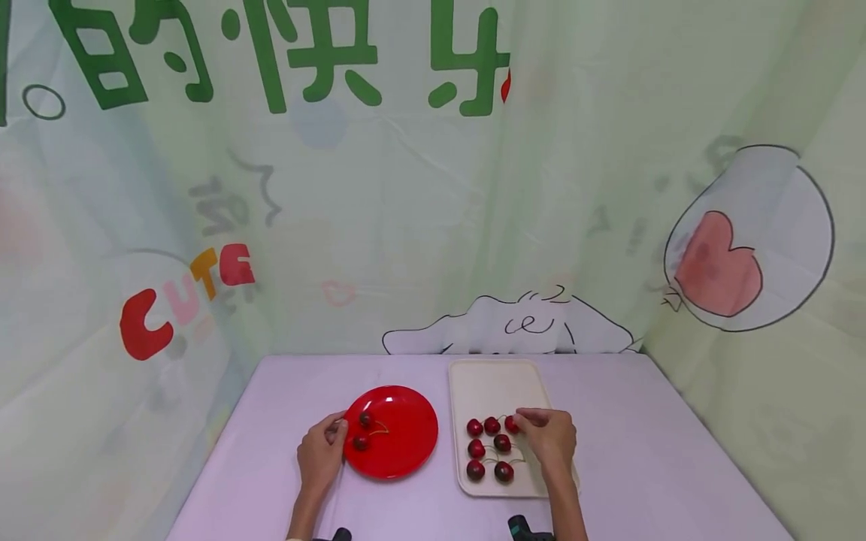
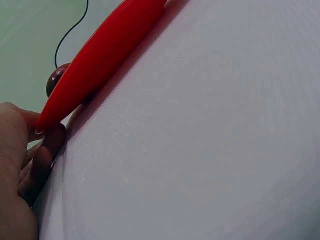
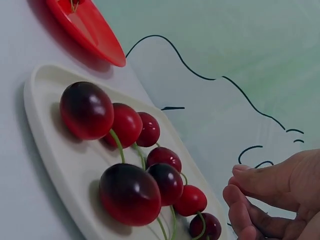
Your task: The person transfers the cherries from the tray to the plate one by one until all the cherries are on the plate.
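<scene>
My left hand [image 1: 321, 453] grips the left rim of a round red plate [image 1: 406, 443]. In the left wrist view, the thumb lies over the rim and fingers are beneath it. Two dark red cherries [image 1: 361, 442] with stems sit on the plate's left part. My right hand [image 1: 551, 436] hovers over the right side of a cream tray [image 1: 497, 379], thumb and fingers loosely bent, no cherry visible between them. Several cherries [image 3: 130, 195] with green stems lie on the tray. Close by the fingertips in the head view is a cherry [image 1: 511, 424].
A pale lilac cloth covers the table [image 1: 609, 421]. Behind and at both sides hangs a printed curtain [image 1: 406, 225] with green characters and drawings. The plate stands left of the tray, a narrow gap between them. Dark wrist straps [image 1: 528, 528] show at the bottom.
</scene>
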{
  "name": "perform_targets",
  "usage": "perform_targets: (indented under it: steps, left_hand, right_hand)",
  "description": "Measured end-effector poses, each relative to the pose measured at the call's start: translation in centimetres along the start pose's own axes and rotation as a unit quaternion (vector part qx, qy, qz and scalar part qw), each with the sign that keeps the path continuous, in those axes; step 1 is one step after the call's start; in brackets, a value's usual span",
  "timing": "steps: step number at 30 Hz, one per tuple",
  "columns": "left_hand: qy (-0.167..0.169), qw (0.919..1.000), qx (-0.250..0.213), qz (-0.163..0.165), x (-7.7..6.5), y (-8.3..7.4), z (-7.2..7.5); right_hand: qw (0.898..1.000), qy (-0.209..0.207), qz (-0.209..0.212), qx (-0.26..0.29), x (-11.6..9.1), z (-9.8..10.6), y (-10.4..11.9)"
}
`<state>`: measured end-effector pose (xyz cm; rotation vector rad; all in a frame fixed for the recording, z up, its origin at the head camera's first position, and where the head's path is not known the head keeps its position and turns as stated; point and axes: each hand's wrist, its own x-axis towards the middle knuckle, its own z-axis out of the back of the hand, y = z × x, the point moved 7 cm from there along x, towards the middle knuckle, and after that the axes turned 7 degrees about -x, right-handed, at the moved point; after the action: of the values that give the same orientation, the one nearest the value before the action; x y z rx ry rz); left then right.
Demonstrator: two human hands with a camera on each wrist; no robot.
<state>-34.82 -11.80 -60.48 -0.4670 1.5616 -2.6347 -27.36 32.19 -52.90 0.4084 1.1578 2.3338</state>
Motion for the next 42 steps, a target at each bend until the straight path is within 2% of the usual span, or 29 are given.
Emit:
perform_targets:
  steps: [11, 19, 26, 34, 42]
  left_hand:
    - [-0.002, 1.0, 0.003, -0.004, -0.2, -0.3, 0.3]
    - [-0.002, 1.0, -0.002, -0.004, -0.3, -0.4, 0.3]
    - [0.002, 1.0, -0.008, 0.004, -0.4, -0.4, 0.2]
    - [-0.004, 0.9999, -0.006, -0.011, -0.3, -0.7, 0.4]
    - [0.008, 1.0, -0.004, 0.0, -0.1, 0.0, 0.1]
  right_hand:
    - [0.999, 0.025, 0.009, -0.043, 1.0, -0.7, -3.2]
    - [0.994, 0.048, 0.036, -0.094, 0.8, -1.3, -3.7]
    - [0.992, 0.068, 0.025, -0.107, 0.6, -1.8, -4.4]
    - [0.991, 0.049, 0.033, -0.119, 0.4, -2.3, -4.9]
    - [0.993, 0.017, 0.045, -0.111, 0.0, -2.1, -4.9]
